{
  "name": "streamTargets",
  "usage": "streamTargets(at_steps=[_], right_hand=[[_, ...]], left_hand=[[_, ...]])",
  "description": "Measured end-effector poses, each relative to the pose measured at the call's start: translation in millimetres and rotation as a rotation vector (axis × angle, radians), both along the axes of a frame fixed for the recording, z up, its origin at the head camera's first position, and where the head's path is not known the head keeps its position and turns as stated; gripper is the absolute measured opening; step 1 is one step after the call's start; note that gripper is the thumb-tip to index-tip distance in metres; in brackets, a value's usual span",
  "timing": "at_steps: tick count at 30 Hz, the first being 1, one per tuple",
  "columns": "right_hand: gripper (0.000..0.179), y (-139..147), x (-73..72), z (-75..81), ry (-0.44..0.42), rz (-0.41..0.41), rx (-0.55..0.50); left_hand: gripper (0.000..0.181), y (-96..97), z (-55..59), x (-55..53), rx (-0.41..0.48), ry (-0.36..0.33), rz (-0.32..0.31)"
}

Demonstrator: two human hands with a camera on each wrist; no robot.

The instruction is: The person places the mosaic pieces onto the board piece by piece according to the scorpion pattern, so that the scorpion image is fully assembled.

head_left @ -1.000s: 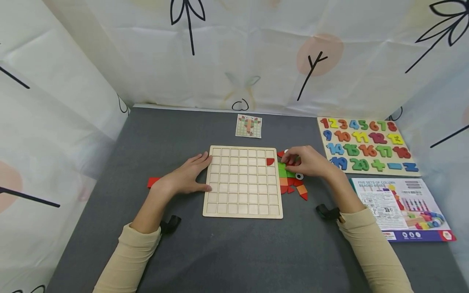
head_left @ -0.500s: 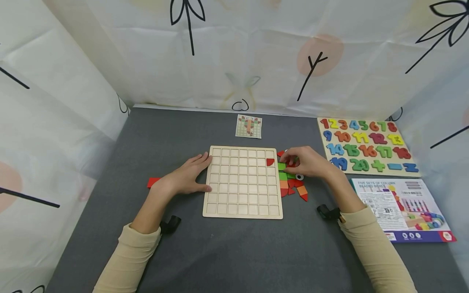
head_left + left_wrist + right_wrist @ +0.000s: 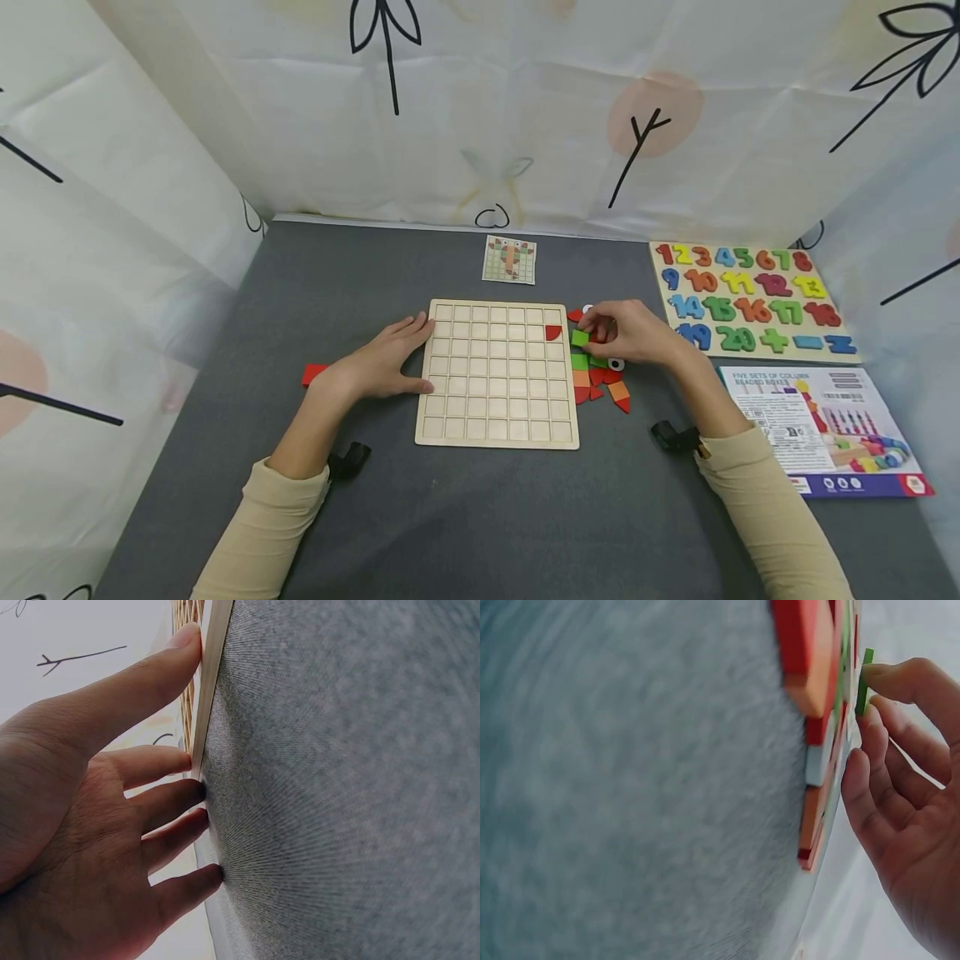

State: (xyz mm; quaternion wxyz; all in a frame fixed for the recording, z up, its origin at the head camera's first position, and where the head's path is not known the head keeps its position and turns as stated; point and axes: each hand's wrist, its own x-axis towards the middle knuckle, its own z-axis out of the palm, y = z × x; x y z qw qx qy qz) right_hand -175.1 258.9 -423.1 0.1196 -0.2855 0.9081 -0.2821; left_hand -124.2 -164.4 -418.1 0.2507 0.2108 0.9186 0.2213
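Observation:
In the head view, my left hand (image 3: 382, 358) lies at the left edge of a wooden grid board (image 3: 487, 375), thumb and fingertips touching its side. The left wrist view shows those fingers extended, with the thumb (image 3: 161, 671) against the board's edge. My right hand (image 3: 626, 331) pinches a green square tile (image 3: 580, 338) between thumb and finger, beside the board's right edge. Seen from the right wrist, the green tile (image 3: 864, 682) is raised above the other tiles. One red tile (image 3: 552, 332) with a curved side sits in a cell near the board's upper right.
Loose tiles, including an orange one (image 3: 581, 379) and a round white eye (image 3: 616, 364), lie along the board's right side. A red piece (image 3: 312, 372) is by my left wrist. Behind the board lies a pattern card (image 3: 509, 259). At right are a number puzzle (image 3: 757, 353) and a printed box (image 3: 780, 417).
My right hand has picked the green square tile up from the loose tiles and tilted it. The left hand stays at the board's edge.

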Motion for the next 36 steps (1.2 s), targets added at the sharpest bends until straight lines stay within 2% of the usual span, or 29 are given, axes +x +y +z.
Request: streamTargets(at_steps=[11,16,25,36], right_hand=[[0.024,-27,-2.5,1.5,-0.017,0.040,-0.114],[0.023,-45,-6.7,-0.8,0.003,0.052,-0.092],[0.022,-64,-10.3,2.3,0.046,0.058,0.036],[0.023,-61,-10.2,0.4,0.043,0.056,-0.016]], left_hand=[[0.104,-0.3,-2.0,-1.1,-0.005,-0.002,0.002],[0.104,-0.4,-2.8,-1.2,-0.005,-0.005,0.005],[0.104,0.0,-3.1,-1.2,-0.006,-0.002,0.001],[0.103,0.5,-2.6,-0.5,-0.009,-0.004,0.005]])
